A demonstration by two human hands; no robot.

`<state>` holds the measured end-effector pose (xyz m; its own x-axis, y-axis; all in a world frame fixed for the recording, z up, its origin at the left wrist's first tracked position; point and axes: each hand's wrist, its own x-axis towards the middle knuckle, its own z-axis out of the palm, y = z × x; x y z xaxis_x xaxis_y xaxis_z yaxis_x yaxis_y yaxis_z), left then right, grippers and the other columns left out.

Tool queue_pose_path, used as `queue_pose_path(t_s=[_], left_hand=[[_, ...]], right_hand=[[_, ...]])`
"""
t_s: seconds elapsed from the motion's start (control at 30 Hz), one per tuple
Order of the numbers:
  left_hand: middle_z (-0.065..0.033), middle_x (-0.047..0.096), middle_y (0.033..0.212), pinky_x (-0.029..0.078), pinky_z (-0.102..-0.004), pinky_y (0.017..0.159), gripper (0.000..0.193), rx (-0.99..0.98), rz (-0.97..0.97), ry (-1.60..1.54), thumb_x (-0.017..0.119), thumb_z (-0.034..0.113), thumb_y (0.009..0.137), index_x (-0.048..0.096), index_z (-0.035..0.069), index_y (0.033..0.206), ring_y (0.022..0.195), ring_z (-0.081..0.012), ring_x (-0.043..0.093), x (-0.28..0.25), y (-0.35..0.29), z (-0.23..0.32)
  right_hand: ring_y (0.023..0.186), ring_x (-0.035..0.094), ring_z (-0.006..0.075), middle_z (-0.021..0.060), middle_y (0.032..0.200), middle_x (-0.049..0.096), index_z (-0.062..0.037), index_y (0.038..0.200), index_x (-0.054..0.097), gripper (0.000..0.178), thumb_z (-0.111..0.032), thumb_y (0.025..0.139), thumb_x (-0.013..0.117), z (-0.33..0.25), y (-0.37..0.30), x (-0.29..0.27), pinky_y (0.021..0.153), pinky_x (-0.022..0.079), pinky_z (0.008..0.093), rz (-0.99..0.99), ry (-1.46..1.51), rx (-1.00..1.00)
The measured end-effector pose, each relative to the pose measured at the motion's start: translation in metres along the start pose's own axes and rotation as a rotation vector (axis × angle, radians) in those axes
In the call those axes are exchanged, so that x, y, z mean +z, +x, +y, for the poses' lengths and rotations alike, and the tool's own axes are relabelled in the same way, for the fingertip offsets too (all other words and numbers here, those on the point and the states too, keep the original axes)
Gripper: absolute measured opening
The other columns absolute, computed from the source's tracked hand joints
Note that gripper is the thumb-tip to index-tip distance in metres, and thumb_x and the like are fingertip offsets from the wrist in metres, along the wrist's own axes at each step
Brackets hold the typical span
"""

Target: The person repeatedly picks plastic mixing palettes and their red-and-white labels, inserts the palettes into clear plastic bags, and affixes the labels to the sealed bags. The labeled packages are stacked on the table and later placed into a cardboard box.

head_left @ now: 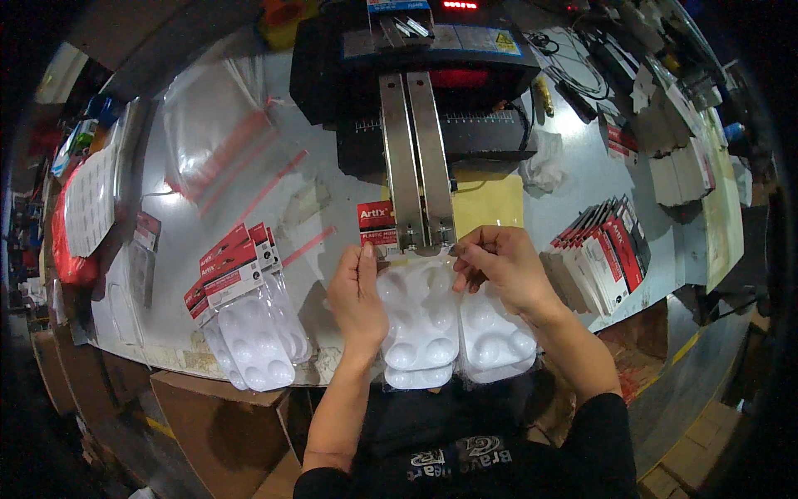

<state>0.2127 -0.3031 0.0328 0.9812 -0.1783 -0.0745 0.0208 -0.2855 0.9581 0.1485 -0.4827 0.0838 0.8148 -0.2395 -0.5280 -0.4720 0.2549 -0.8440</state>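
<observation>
Bench (320, 218), grey. Black machine (322, 79), far side. Metal bars (400, 158), paired, ends just beyond palette. White welled palette (416, 309): between hands, long axis toward body, left hand nearer. Left hand (357, 293): grasping its left edge, fingers partly hidden. Right hand (497, 259): fingers curled near far right corner; pinch contents cannot be told.

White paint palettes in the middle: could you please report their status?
Left hand at left edge of middle white paint palettes. Right hand at their upper right, grip unclear. Metal bars directly beyond.
</observation>
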Motion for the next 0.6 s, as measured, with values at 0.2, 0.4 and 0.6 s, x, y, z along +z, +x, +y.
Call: queue_pose_path(t_s=[0.2, 0.4, 0.6], left_hand=[[-0.0083, 0.057, 0.076, 0.041, -0.0289, 0.069, 0.027, -0.053, -0.067, 0.301, 0.044, 0.025, 0.095, 0.056, 0.001, 0.088, 0.073, -0.0155, 0.051, -0.036, -0.01, 0.017], [-0.0168, 0.06, 0.1, 0.043, -0.0395, 0.083, 0.026, 0.113, 0.436, 0.718, 0.056, 0.02, 0.085, 0.06, 0.0, 0.101, 0.092, -0.0329, 0.056, -0.129, -0.004, 0.07], [-0.0162, 0.052, 0.097, 0.041, -0.0423, 0.081, 0.021, 0.383, -0.102, 0.595, 0.067, 0.02, 0.076, 0.059, 0.005, 0.089, 0.094, -0.0336, 0.051, 0.02, -0.044, 0.034]], right_hand=[[0.06, 0.065, 0.0162, 0.008, 0.073, 0.065, 0.005, 0.094, 0.06, 0.018, -0.011, 0.088, 0.055, -0.02, -0.039, -0.007, 0.054, 0.049, 0.0256, 0.089, -0.416, -0.182], [0.105, 0.058, 0.0233, 0.021, 0.117, 0.057, 0.0049, 0.124, 0.048, 0.06, -0.015, 0.073, 0.073, -0.019, -0.087, -0.131, 0.085, 0.048, 0.0323, 0.723, -1.046, -0.538], [0.1, 0.06, 0.0212, 0.0212, 0.118, 0.058, 0.0045, 0.128, 0.045, 0.07, -0.018, 0.069, 0.077, 0.015, -0.08, -0.173, 0.087, 0.046, 0.0308, 0.678, -0.833, -0.416]])
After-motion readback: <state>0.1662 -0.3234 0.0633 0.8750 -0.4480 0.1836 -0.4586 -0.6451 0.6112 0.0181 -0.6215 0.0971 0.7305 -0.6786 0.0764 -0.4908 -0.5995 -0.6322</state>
